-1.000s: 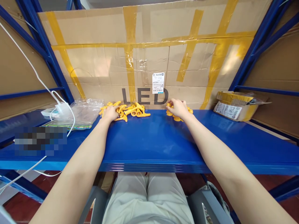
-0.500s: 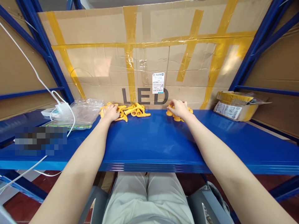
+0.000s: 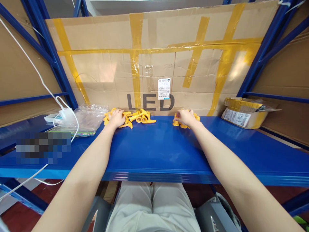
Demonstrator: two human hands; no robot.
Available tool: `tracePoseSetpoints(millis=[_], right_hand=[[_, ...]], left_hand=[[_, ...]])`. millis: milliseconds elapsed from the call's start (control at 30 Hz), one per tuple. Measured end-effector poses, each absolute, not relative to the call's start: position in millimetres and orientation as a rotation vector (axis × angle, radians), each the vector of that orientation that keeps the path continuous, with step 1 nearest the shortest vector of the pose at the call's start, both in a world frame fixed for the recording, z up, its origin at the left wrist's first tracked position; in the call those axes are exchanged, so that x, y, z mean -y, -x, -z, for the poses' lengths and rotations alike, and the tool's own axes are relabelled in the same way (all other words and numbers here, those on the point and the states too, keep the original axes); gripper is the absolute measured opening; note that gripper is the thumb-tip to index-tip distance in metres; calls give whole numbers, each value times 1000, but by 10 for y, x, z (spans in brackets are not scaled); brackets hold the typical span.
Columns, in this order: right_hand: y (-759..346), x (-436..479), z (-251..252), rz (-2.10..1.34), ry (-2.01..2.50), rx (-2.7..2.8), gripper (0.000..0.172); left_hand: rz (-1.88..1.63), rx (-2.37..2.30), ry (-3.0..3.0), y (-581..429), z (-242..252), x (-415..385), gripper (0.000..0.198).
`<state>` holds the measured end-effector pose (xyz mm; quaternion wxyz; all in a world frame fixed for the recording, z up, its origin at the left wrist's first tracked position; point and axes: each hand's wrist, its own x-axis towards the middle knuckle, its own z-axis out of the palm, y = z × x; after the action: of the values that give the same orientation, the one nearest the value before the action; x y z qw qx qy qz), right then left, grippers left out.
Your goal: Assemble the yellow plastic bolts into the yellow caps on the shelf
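Both my arms reach to the back of a blue shelf (image 3: 159,151). My left hand (image 3: 116,118) lies palm down on the left part of a heap of small yellow plastic parts (image 3: 140,116), fingers curled over some of them. My right hand (image 3: 185,116) rests on a smaller cluster of the same yellow parts (image 3: 196,117), fingers bent over them. What the fingers grip underneath is hidden.
A taped cardboard sheet (image 3: 154,64) marked LED forms the back wall. Clear plastic bags (image 3: 88,117) and a white charger with cable (image 3: 64,113) lie at the left. A yellow-taped carton (image 3: 242,112) sits at the right. Blue rack posts stand on both sides.
The view has dipped slightly, so everything sits a little lower in the frame. Both hands stay on their yellow heaps with only small finger shifts.
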<state>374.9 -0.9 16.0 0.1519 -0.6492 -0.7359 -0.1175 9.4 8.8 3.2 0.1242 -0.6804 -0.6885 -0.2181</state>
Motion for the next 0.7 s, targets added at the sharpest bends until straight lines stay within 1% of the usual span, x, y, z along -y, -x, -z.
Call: tracePoseSetpoints(millis=[367, 533, 700], right_hand=[[-3664, 90, -31, 651, 1895, 2147, 28], [-3637, 110, -26, 620, 1960, 2105, 29], [-3593, 106, 4, 641, 1970, 2102, 31]], left_hand=[[658, 1963, 1991, -72, -18, -103, 44], [693, 1808, 2081, -160, -48, -92, 41], [559, 1625, 2291, -413, -73, -30, 43]])
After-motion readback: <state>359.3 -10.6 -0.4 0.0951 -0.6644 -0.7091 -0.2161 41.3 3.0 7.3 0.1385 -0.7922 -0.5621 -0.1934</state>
